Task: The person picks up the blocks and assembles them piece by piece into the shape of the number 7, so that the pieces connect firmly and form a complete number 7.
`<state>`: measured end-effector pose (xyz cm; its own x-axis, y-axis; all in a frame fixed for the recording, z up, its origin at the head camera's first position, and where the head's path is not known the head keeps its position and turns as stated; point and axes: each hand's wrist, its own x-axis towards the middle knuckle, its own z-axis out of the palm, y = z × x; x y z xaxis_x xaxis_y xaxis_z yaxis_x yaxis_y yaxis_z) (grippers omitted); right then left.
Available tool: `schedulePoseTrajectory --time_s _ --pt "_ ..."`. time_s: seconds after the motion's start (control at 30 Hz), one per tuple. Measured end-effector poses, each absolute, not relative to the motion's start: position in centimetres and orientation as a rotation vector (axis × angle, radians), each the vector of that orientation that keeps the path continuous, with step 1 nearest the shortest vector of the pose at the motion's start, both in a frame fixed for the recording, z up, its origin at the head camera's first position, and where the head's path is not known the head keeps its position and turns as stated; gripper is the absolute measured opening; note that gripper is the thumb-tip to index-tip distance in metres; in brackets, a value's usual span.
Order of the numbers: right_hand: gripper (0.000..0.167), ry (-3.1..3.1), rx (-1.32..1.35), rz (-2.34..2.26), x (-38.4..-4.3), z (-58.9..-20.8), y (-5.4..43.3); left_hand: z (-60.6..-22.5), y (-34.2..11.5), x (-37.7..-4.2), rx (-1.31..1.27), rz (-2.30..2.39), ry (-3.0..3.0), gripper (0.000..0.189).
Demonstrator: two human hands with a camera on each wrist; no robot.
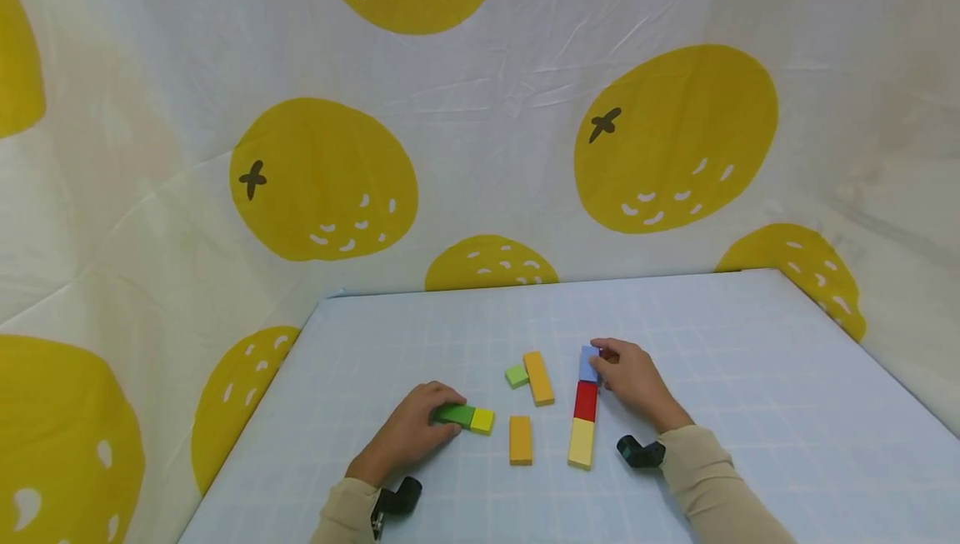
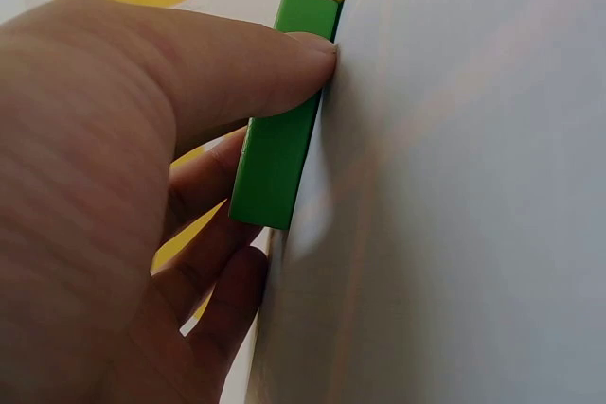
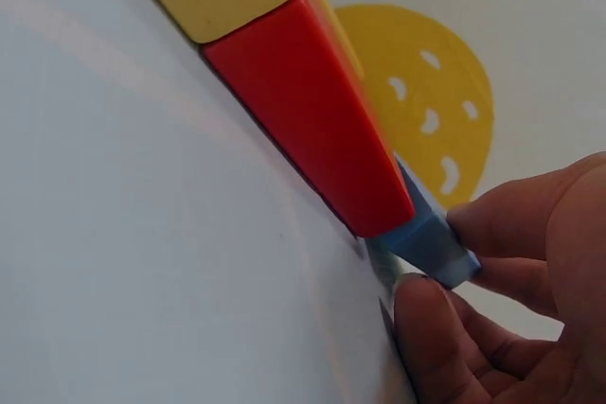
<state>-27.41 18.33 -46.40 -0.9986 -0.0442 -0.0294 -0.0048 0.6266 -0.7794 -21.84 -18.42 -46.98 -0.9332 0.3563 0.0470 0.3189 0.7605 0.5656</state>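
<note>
My left hand (image 1: 415, 425) grips a green block (image 2: 284, 158) between thumb and fingers at the left of the table. A small yellow block (image 1: 483, 421) sits end to end with the green one, on its right. My right hand (image 1: 630, 373) pinches a blue block (image 1: 588, 364) with thumb and fingers. This blue block lies at the far end of a line, against a red block (image 3: 312, 120). Nearest me in that line is a pale yellow block (image 1: 581, 444), end to end with the red one.
Between the hands lie an orange block (image 1: 521, 441) and, farther back, a second orange block (image 1: 538, 378) with a small light green block (image 1: 517, 376) at its left side. A pale blue cloth covers the table (image 1: 750, 377); a fruit-print curtain (image 1: 487, 152) hangs behind.
</note>
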Motion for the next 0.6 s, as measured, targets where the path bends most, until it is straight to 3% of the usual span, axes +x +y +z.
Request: schedulePoseTrajectory --time_s 0.6 --pt "0.045 2.822 -0.023 -1.307 -27.32 -46.61 18.33 -47.09 -18.70 -21.86 0.609 0.937 2.888 0.032"
